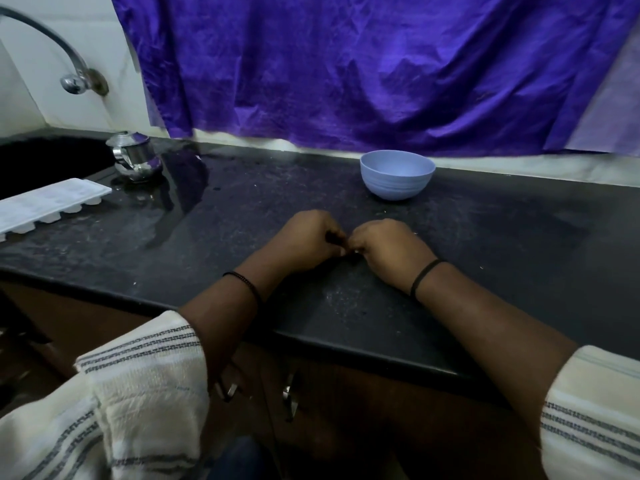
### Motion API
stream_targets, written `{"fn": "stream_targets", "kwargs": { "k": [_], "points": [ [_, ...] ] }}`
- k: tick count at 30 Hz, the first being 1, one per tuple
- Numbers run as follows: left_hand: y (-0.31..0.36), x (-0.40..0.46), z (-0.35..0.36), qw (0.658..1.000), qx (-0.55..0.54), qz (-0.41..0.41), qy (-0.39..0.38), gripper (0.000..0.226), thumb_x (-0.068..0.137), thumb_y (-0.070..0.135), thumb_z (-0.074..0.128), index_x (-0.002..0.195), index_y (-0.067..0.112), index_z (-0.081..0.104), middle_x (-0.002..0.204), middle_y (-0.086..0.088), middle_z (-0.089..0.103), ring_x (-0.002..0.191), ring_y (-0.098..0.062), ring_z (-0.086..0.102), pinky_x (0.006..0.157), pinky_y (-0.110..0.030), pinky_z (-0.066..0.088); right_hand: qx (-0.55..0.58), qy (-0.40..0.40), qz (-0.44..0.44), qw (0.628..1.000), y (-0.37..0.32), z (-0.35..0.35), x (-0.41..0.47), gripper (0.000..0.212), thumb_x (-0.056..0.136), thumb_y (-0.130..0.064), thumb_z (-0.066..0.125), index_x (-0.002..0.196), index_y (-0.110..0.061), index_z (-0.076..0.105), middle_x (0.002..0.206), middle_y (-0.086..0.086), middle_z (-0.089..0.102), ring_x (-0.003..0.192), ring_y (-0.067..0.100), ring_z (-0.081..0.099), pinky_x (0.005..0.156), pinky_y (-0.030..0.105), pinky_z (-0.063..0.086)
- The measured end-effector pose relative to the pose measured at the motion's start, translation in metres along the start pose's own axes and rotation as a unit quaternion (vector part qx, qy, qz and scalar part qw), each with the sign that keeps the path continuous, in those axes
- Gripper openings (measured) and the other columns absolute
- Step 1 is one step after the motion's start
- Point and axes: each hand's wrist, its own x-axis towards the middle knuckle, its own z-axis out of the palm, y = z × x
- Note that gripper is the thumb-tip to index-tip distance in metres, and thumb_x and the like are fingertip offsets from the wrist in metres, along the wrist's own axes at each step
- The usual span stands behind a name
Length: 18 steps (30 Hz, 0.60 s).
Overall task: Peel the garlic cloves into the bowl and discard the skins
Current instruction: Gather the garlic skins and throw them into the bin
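A light blue bowl (397, 173) stands upright on the black counter (502, 237), behind and to the right of my hands. My left hand (306, 235) and my right hand (386, 249) rest on the counter with curled fingers, fingertips meeting in the middle. Between the fingertips a small pale bit shows, likely a garlic clove (349, 250); most of it is hidden by the fingers. I cannot see inside the bowl.
A steel jug (135, 160) stands at the back left beside a dark sink (41, 161). A white ice tray (48, 206) lies at the left edge. A purple sheet (363, 71) hangs behind the counter. Small skin flecks dot the counter top.
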Motion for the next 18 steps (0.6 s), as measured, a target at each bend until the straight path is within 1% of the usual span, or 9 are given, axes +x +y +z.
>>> {"fn": "stream_targets", "kwargs": {
  "k": [3,5,8,10,12,14,15,17,18],
  "points": [
    [0.014,0.004,0.012,0.999,-0.009,0.014,0.031,0.017,0.085,0.018,0.077,0.102,0.018,0.078,0.088,0.01,0.061,0.081,-0.003,0.054,0.076,-0.017,0.039,-0.009,0.034,0.015,0.999,0.007,-0.002,-0.017,0.023,0.091,-0.011,0.061,0.101,-0.027,0.075,0.108,0.0,0.069,0.101,0.024,0.064,0.092,0.039,0.051],
    [0.021,0.006,0.015,0.998,-0.025,0.007,0.048,0.011,0.084,0.015,0.077,0.095,0.018,0.08,0.088,0.008,0.069,0.081,-0.005,0.059,0.079,-0.022,0.046,-0.006,0.064,0.028,0.998,0.007,0.001,-0.023,0.023,0.092,-0.011,0.061,0.101,-0.026,0.076,0.106,0.001,0.07,0.099,0.024,0.064,0.09,0.039,0.052],
    [0.022,0.005,0.016,0.997,-0.038,-0.001,0.069,0.009,0.083,0.012,0.077,0.087,0.019,0.08,0.084,0.008,0.072,0.08,-0.006,0.062,0.08,-0.024,0.05,0.001,0.066,0.071,0.995,0.0,0.001,-0.022,0.023,0.092,-0.014,0.06,0.101,-0.028,0.076,0.106,0.001,0.07,0.098,0.025,0.065,0.089,0.039,0.053],
    [0.019,-0.003,0.014,0.995,-0.047,-0.011,0.084,0.006,0.082,0.013,0.079,0.083,0.019,0.08,0.078,0.01,0.068,0.076,-0.005,0.061,0.079,-0.024,0.051,0.034,0.075,0.099,0.992,-0.01,-0.001,-0.021,0.025,0.092,-0.01,0.06,0.101,-0.025,0.077,0.104,0.002,0.072,0.099,0.024,0.066,0.091,0.038,0.053],
    [0.016,-0.008,0.014,0.99,-0.091,-0.02,0.102,0.007,0.079,0.015,0.082,0.084,0.019,0.08,0.079,0.011,0.071,0.076,-0.003,0.064,0.079,-0.021,0.052,0.12,0.135,0.125,0.976,-0.015,-0.002,-0.022,0.023,0.09,-0.006,0.063,0.09,-0.021,0.08,0.092,0.001,0.075,0.09,0.021,0.069,0.088,0.035,0.054],
    [0.013,-0.014,0.011,0.975,-0.17,-0.052,0.134,0.009,0.077,0.015,0.084,0.084,0.02,0.081,0.078,0.011,0.072,0.073,0.0,0.065,0.074,-0.014,0.051,0.266,0.176,0.165,0.933,-0.02,-0.007,-0.022,0.018,0.086,-0.003,0.071,0.081,-0.018,0.08,0.079,0.0,0.075,0.078,0.016,0.071,0.081,0.034,0.06],
    [0.01,-0.018,0.007,0.961,-0.22,-0.073,0.153,0.009,0.077,0.014,0.085,0.081,0.02,0.08,0.075,0.01,0.073,0.069,0.0,0.066,0.069,-0.015,0.052,0.347,0.174,0.186,0.902,-0.025,-0.011,-0.02,0.017,0.084,-0.001,0.073,0.08,-0.016,0.079,0.078,0.003,0.076,0.077,0.017,0.073,0.078,0.034,0.062],
    [0.005,-0.024,-0.001,0.928,-0.314,-0.107,0.171,0.012,0.076,0.009,0.085,0.076,0.019,0.078,0.07,0.003,0.074,0.063,-0.006,0.066,0.064,-0.024,0.056,0.488,0.148,0.207,0.835,-0.036,-0.02,-0.016,0.017,0.083,0.007,0.073,0.079,-0.009,0.076,0.084,0.012,0.076,0.08,0.02,0.074,0.075,0.031,0.063],
    [0.004,-0.027,-0.006,0.915,-0.348,-0.113,0.17,0.012,0.076,0.005,0.084,0.077,0.016,0.078,0.07,-0.001,0.075,0.063,-0.009,0.067,0.064,-0.028,0.058,0.534,0.136,0.203,0.809,-0.04,-0.025,-0.014,0.017,0.083,0.011,0.07,0.079,-0.005,0.075,0.089,0.015,0.075,0.081,0.019,0.074,0.071,0.027,0.062]
  ]
}}
